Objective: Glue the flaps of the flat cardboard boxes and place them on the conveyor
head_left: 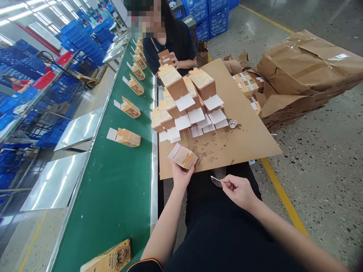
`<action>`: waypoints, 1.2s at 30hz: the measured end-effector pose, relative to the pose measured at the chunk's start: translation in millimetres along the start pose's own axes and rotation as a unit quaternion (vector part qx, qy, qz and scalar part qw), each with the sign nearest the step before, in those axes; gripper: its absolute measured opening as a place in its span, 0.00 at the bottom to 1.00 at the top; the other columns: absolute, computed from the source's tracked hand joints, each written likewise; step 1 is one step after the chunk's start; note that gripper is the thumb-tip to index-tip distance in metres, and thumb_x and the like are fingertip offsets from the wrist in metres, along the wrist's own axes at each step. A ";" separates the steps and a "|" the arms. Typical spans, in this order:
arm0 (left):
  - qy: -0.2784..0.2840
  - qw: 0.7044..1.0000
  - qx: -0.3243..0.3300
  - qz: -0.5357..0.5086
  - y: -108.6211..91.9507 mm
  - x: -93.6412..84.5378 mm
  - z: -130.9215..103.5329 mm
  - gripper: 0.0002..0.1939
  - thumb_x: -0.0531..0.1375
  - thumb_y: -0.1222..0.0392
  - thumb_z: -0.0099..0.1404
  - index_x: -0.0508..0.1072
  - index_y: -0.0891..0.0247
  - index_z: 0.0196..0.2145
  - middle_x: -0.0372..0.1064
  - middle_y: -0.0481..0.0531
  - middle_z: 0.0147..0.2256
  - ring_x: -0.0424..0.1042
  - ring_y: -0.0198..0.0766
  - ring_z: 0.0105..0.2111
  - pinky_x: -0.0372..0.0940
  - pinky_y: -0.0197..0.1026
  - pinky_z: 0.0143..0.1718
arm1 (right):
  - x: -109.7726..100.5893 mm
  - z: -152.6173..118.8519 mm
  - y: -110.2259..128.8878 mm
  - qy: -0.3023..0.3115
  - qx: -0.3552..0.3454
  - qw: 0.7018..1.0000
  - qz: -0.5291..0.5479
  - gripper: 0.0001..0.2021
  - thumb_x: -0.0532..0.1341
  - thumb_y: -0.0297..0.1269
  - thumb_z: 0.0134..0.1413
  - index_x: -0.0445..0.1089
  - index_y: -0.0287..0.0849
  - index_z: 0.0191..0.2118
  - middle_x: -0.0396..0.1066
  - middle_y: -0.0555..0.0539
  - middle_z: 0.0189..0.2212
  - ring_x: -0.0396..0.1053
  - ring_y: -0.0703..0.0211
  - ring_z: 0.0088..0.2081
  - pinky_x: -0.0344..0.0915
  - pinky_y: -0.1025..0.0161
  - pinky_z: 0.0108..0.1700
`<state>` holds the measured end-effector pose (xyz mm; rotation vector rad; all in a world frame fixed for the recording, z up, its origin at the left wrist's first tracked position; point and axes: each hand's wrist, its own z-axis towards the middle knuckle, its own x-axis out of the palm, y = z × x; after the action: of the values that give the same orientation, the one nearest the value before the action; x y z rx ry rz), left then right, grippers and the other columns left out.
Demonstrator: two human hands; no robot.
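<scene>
My left hand (183, 174) is closed around a small printed carton (185, 158), its white flap with a red line sticking out to the upper left. The carton is held over the near edge of a brown cardboard sheet (244, 139). Between the thumb and fingers of my right hand (238, 190) is a cotton swab (216, 178), pointing left over my lap and apart from the carton. Just beyond the held carton stands a pile of similar cartons (172, 81) with white flaps facing me. A small clear round dish (233, 123) sits right of the pile, beside dark wet-looking spots.
Along my left runs a green conveyor belt (119, 189) carrying a row of cartons (129, 137), with another carton (113, 258) near me. Across the sheet, a co-worker (170, 41) holds a brown carton. A large paper-wrapped bundle (309, 71) lies to the right.
</scene>
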<state>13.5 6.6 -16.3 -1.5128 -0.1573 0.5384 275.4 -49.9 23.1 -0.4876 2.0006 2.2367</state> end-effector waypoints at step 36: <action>-0.192 0.964 -0.167 -0.072 -72.0 -54.7 281.4 0.20 0.62 0.38 0.73 0.75 0.59 0.40 0.75 0.60 0.44 0.79 0.50 0.48 0.75 0.49 0.49 | -46.2 -2.0 -0.8 -0.129 0.013 0.990 -0.051 0.22 0.67 0.60 0.71 0.81 0.47 0.33 0.71 0.48 0.21 0.69 0.56 0.20 0.70 0.61 0.23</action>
<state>-136.4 239.6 86.8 -1.6927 -0.6826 0.7099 319.6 -45.5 36.1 -0.2738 1.8298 2.0876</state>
